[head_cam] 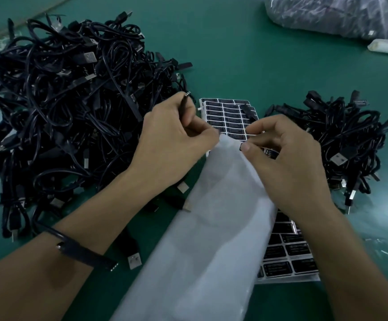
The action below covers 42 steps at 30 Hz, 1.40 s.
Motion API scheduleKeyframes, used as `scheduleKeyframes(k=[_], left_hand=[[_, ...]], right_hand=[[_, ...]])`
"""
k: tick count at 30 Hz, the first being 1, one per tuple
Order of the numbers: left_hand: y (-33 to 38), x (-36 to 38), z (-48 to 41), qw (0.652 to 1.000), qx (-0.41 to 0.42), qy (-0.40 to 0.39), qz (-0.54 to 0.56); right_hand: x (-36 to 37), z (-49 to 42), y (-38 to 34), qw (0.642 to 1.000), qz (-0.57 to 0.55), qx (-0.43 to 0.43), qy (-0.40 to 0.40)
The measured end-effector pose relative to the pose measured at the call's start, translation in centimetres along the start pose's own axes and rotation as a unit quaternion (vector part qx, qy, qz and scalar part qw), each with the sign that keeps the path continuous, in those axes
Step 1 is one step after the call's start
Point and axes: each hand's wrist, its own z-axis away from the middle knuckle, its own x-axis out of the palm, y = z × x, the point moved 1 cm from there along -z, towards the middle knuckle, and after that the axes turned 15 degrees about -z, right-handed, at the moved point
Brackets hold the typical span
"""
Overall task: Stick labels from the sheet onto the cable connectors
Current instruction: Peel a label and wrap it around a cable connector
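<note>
Black cable heaps, two — one white sheet — left hand, right hand

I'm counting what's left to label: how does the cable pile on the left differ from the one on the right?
The left cable pile is much larger and sprawls widely; the right cable pile is smaller and tighter. The left pile strays as far as the left forearm; the right pile lies beside the right hand. Both are tangled black cables with silver plugs on the green table.
</note>
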Motion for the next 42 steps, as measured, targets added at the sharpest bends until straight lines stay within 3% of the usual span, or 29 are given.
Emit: scheduleKeyframes(k=[4,6,12,16,23,34,39,42], left_hand=[[0.2,-0.1,-0.1,0.999,-0.019,0.006,0.028],[0.3,-0.1,0.0,1.000,-0.017,-0.002,0.025],[0.2,-0.1,0.0,0.999,-0.026,-0.006,0.022],[0.1,0.2,0.0,0.999,-0.027,-0.028,0.021],[0.1,0.2,0.0,0.999,-0.019,-0.021,0.025],[0.4,0.2,0.0,0.998,-0.027,-0.028,0.050],[0.8,0.2,0.5,0.998,-0.007,-0.044,0.036],[0.6,0.5,0.4,0.996,-0.010,-0.073,0.056]], right_hand=[[0.7,0.0,0.5,0.981,0.172,-0.066,-0.055],[0.9,-0.1,0.7,0.974,0.203,-0.085,-0.057],[1.1,0.2,0.0,0.966,0.173,-0.194,0.008],[2.0,0.5,-0.4,0.958,0.166,-0.234,0.009],[2.4,0.6,-0.3,0.953,0.160,-0.250,0.063],[2.8,0.7,-0.3,0.951,0.164,-0.248,0.085],[2.2,0.5,-0.2,0.972,0.092,-0.194,0.093],[2.0,0.5,-0.4,0.980,-0.017,-0.152,0.124]])
